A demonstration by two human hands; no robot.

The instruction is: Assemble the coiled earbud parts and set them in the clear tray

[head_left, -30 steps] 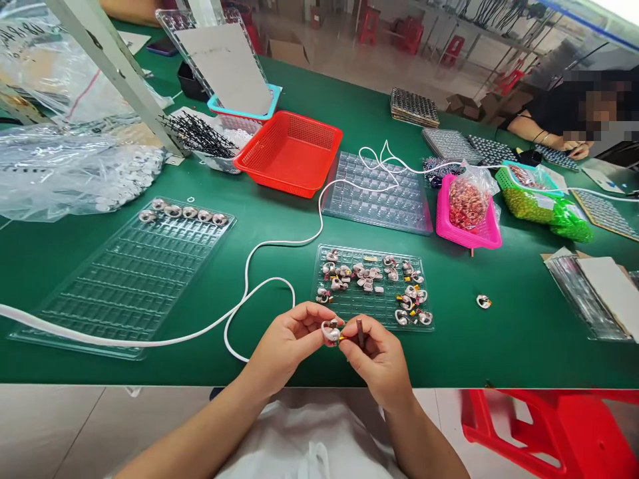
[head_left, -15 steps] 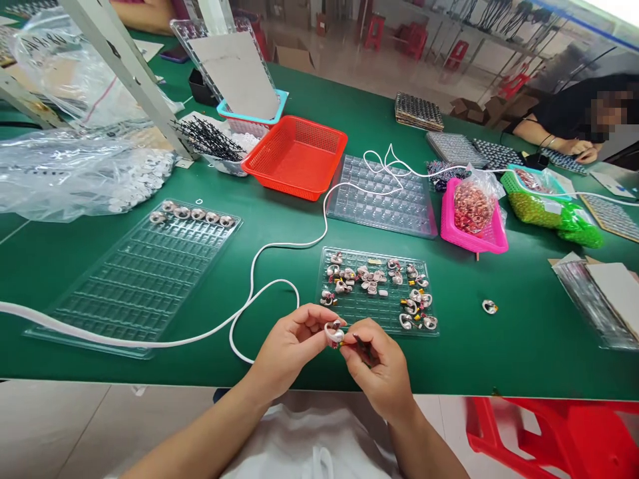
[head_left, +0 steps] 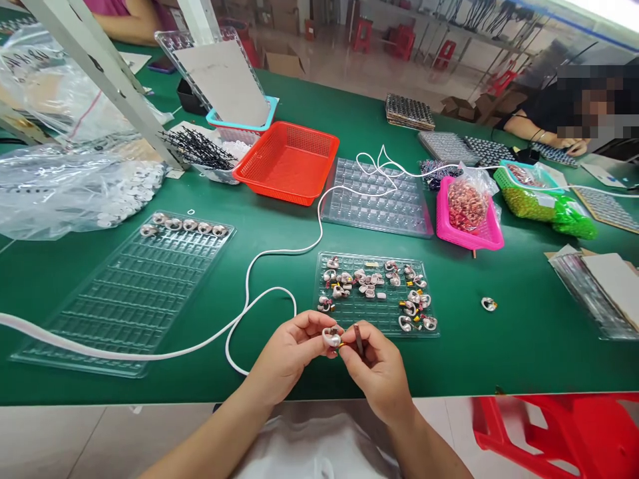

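Your left hand (head_left: 287, 356) was clamped on one small silver-and-white part (head_left: 331, 337), your right hand (head_left: 378, 369) was closed around a dark stick (head_left: 358, 339) beside the part's yellow bit (head_left: 342, 344), the part was held near a clear tray (head_left: 367, 314) of similar pieces (head_left: 370, 291).

Green table (head_left: 464, 359), pale tiled floor (head_left: 80, 439), red stools (head_left: 589, 432)

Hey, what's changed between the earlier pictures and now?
The dark stick in the right hand stands more upright than half a second ago, much as it did a second ago. Nothing was taken or let go: the left hand still holds the pale ring-shaped piece. The parts tray and loose piece stayed put; the view shifted slightly.
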